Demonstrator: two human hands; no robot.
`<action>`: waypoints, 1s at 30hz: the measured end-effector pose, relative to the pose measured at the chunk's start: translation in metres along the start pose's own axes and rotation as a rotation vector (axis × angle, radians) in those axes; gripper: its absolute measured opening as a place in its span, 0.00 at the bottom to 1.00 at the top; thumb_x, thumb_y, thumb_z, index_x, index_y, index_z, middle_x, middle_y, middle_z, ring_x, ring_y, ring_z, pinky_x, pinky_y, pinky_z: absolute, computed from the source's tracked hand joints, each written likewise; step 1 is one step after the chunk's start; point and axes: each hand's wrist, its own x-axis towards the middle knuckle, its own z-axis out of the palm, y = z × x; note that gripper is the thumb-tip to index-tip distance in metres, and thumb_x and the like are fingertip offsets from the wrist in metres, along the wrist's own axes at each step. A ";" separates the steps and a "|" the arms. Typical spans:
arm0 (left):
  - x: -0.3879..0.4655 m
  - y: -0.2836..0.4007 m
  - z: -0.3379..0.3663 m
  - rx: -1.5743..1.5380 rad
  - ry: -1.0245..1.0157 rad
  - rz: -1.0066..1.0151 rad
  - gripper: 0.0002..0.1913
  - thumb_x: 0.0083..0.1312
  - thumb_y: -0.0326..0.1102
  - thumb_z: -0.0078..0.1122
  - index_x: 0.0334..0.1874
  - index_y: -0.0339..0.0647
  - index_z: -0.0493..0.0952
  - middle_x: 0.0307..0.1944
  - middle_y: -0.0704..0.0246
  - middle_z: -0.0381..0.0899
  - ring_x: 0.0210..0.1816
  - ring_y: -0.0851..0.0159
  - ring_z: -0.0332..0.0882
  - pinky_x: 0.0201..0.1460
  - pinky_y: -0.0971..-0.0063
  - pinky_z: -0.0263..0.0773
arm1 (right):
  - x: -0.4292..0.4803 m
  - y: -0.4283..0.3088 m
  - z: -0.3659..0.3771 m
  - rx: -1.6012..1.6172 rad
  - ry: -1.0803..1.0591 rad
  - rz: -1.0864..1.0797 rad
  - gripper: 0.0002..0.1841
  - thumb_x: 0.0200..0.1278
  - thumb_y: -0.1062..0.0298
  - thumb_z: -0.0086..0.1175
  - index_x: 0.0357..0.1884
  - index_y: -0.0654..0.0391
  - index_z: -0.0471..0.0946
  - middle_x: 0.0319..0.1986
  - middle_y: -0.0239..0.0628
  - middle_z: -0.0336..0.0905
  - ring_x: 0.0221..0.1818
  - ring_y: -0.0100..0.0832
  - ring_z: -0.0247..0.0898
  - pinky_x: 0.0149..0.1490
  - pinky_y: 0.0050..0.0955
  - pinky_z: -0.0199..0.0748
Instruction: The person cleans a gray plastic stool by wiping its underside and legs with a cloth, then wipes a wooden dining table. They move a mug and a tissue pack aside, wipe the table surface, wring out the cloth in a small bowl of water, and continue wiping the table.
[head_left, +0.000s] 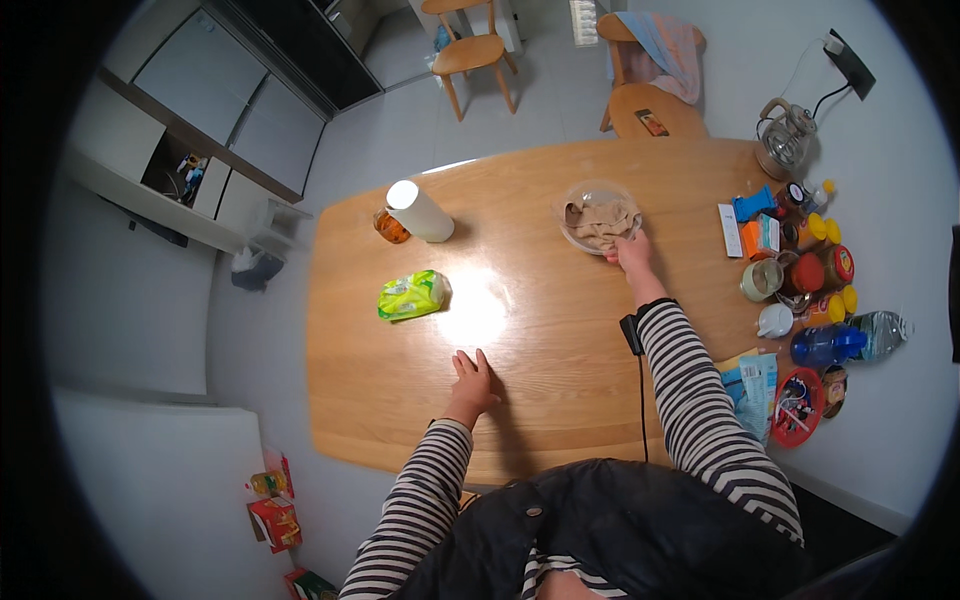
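Note:
On the far side of the wooden table (547, 300) stands a clear plastic bowl (576, 238) with a crumpled beige cloth (604, 223) inside. My right hand (634, 253) grips the bowl's near right rim; some fingertips are hidden there. With fingers spread and nothing in it, my left hand (474, 386) is over the near middle of the table. Beyond it lies a green soft pack, seemingly of tissues (409, 295). Farther back are a white paper roll (424, 214), standing upright, and a jar with orange contents (391, 225) beside it.
Along the right edge crowd several jars (802, 274), a blue-capped bottle (825, 345), a white cup (775, 321) and a red basket (797, 405) of small items. A glass kettle (785, 139) stands at the back right. A black cable (643, 405) runs beside my right forearm.

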 end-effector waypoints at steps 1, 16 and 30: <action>0.000 0.000 0.000 0.003 0.008 0.004 0.66 0.46 0.46 0.80 0.79 0.35 0.38 0.74 0.28 0.32 0.77 0.28 0.33 0.71 0.50 0.62 | -0.006 0.000 0.001 0.001 0.007 0.040 0.16 0.62 0.78 0.52 0.52 0.67 0.68 0.36 0.48 0.82 0.26 0.38 0.84 0.23 0.28 0.80; 0.000 -0.007 0.004 0.021 0.070 0.041 0.65 0.46 0.52 0.78 0.80 0.42 0.39 0.75 0.31 0.35 0.77 0.31 0.36 0.66 0.49 0.69 | -0.208 0.094 -0.012 -0.089 -0.236 0.080 0.19 0.59 0.77 0.54 0.51 0.58 0.61 0.37 0.42 0.78 0.26 0.32 0.81 0.24 0.27 0.77; -0.080 -0.045 0.011 -0.580 0.778 0.545 0.17 0.66 0.40 0.61 0.54 0.40 0.79 0.54 0.56 0.79 0.54 0.49 0.76 0.57 0.59 0.72 | -0.322 0.097 -0.017 -0.882 -0.490 -0.297 0.34 0.59 0.62 0.66 0.64 0.60 0.63 0.50 0.49 0.76 0.48 0.46 0.77 0.51 0.38 0.77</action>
